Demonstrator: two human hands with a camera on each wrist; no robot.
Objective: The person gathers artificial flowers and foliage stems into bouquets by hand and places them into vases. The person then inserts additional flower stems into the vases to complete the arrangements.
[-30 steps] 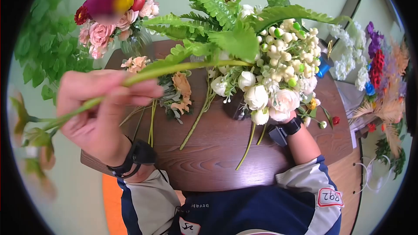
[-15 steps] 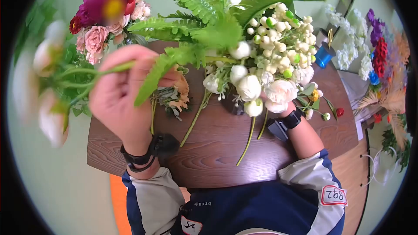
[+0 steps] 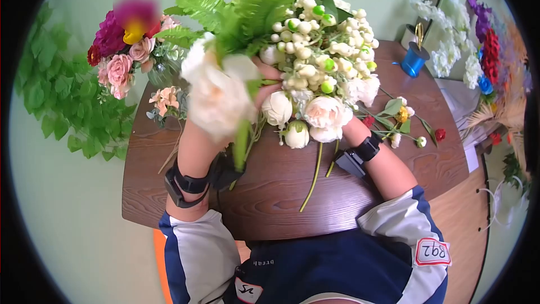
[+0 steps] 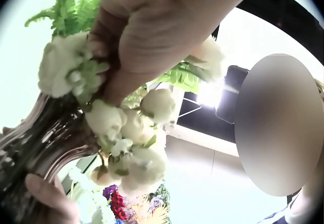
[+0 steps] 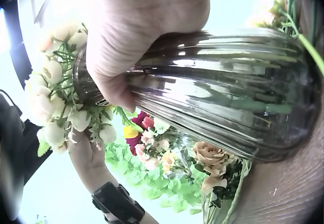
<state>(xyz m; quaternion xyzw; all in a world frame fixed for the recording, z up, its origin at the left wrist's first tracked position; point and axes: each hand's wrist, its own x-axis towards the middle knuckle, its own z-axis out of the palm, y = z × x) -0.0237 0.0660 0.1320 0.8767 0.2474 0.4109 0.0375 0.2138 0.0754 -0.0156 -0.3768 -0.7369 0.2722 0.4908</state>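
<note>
My left hand (image 3: 266, 83) reaches into the bouquet, its fingers curled round the stem of a white rose spray (image 3: 220, 100) that stands out blurred before the forearm. In the left wrist view that hand (image 4: 152, 34) is close over the mouth of a ribbed glass vase (image 4: 61, 133), among white flowers. My right hand (image 5: 147, 32) grips the vase (image 5: 223, 92) round its neck, thumb along the near side. From above, flowers mostly cover the right hand (image 3: 350, 126) and the vase. White berries (image 3: 332, 45), white and pale pink blooms, and fern leaves (image 3: 202, 11) fill the bouquet.
A second vase of pink and purple flowers (image 3: 118, 67) stands back left, near peach flowers (image 3: 165, 99). Small loose flowers (image 3: 402, 121) lie to the right on the dark wooden table (image 3: 281, 208). Behind them is a blue ribbon spool (image 3: 414, 61).
My left hand has moved right, from the table's left side into the bouquet, bringing the white rose spray's stem along. The right hand stays at the vase while the bouquet shifts slightly left.
</note>
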